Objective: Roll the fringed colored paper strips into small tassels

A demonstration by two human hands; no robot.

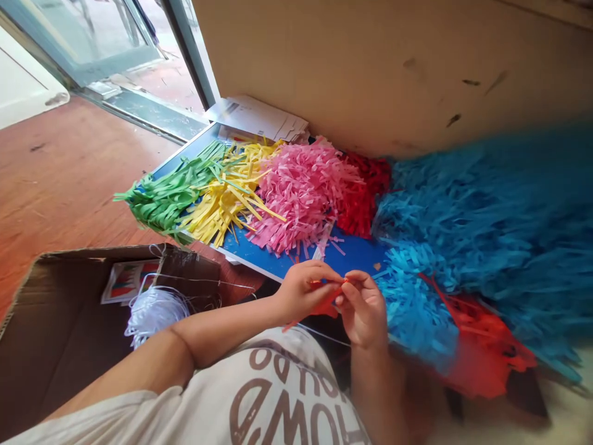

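My left hand (308, 286) and my right hand (365, 306) meet in front of my chest, fingertips pinched together. Between them is an orange-red paper tassel (325, 307), its top gripped at the fingertips and its strips partly hidden behind my left hand. Just past my hands is the blue tabletop (355, 247). On it lie piles of fringed paper tassels: green (169, 191), yellow (227, 204), pink (306, 191) and dark red (364, 194). Right of my right hand are light blue tassels (412, 296) and a red-orange fringed bunch (486, 346).
A large blue fringed heap (486, 228) fills the right side. Lower left stands an open cardboard box (60, 321) with a bundle of white string (155, 312). White papers (259, 117) lie by the beige wall (370, 68). A glass door (106, 37) is upper left.
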